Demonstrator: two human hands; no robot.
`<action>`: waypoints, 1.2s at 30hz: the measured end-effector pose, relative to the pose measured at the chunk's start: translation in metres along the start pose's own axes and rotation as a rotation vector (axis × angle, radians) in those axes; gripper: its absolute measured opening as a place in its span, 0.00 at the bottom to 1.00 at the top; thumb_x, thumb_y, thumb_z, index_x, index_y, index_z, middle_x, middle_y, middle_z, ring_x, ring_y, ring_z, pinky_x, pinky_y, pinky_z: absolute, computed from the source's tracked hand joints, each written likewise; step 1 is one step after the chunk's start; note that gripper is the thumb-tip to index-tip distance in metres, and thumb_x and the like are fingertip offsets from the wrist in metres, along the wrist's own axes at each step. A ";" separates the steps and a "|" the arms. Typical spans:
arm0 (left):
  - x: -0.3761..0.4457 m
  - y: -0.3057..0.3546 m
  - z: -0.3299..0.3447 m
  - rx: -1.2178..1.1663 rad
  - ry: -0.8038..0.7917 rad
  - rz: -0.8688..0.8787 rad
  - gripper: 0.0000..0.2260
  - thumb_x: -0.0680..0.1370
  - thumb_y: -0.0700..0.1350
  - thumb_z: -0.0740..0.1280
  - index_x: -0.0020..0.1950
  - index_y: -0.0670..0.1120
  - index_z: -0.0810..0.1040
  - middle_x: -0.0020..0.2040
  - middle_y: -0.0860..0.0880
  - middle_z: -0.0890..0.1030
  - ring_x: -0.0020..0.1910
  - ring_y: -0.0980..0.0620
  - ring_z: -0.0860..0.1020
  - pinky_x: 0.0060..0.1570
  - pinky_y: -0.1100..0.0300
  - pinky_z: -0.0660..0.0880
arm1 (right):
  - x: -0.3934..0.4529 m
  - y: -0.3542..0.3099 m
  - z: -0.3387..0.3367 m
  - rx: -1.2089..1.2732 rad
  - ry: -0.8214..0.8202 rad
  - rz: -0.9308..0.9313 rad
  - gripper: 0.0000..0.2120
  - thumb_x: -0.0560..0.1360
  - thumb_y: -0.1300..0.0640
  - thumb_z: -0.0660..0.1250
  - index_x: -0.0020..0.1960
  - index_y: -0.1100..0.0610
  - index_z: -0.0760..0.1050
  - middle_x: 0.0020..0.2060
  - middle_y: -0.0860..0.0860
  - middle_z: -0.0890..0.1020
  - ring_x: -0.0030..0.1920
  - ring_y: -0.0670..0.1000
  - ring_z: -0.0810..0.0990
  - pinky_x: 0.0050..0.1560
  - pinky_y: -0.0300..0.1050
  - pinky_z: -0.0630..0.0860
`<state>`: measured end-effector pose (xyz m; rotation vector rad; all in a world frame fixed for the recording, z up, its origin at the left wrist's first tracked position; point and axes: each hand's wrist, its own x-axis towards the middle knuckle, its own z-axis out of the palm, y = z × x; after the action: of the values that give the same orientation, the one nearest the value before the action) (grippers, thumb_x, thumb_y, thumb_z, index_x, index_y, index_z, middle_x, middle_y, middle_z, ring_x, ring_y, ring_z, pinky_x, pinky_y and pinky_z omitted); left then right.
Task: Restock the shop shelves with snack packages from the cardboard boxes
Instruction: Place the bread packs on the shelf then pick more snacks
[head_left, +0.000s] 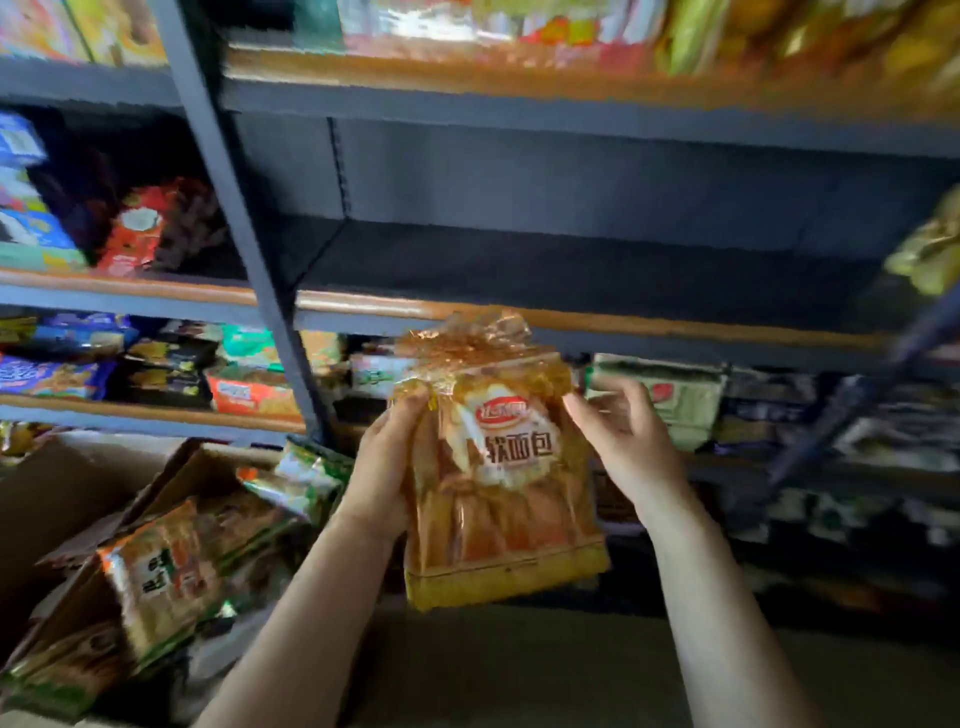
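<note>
My left hand (382, 467) grips the orange-yellow plastic bread bag (498, 467), right hand (618, 431) loose beside it; next, lift onto the bare dark shelf (519, 270), front edge.

Both forearms reach forward; left hand (382, 457) grips with curled fingers, right hand (621, 436) raised, fingers loosely bent.

Dark metal shelf (519, 270) with wooden front edge, yellow packets (930, 249) lying at its right end
</note>
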<state>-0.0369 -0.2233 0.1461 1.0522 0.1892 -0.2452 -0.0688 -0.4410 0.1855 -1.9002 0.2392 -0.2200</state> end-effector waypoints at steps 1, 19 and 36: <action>0.002 -0.008 0.027 -0.005 -0.065 -0.035 0.27 0.77 0.57 0.71 0.70 0.41 0.77 0.64 0.34 0.79 0.63 0.34 0.79 0.64 0.35 0.75 | -0.005 0.005 -0.031 0.013 -0.032 0.064 0.15 0.75 0.43 0.69 0.58 0.49 0.74 0.51 0.43 0.80 0.53 0.43 0.79 0.43 0.32 0.71; 0.021 -0.224 0.433 0.387 -0.784 0.026 0.25 0.77 0.42 0.73 0.71 0.53 0.69 0.59 0.55 0.84 0.57 0.53 0.84 0.50 0.57 0.82 | -0.023 0.154 -0.395 0.192 0.722 0.255 0.19 0.74 0.39 0.70 0.62 0.46 0.77 0.53 0.42 0.83 0.51 0.42 0.83 0.46 0.40 0.79; 0.127 -0.302 0.684 0.478 -0.485 0.208 0.31 0.71 0.49 0.79 0.63 0.45 0.61 0.57 0.53 0.74 0.60 0.55 0.78 0.59 0.54 0.78 | 0.139 0.209 -0.621 0.221 0.760 0.302 0.19 0.79 0.43 0.63 0.65 0.52 0.64 0.53 0.45 0.74 0.51 0.45 0.75 0.42 0.42 0.70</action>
<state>0.0225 -0.9781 0.1906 1.4389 -0.4350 -0.3592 -0.1133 -1.1089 0.1996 -1.4645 0.9612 -0.7274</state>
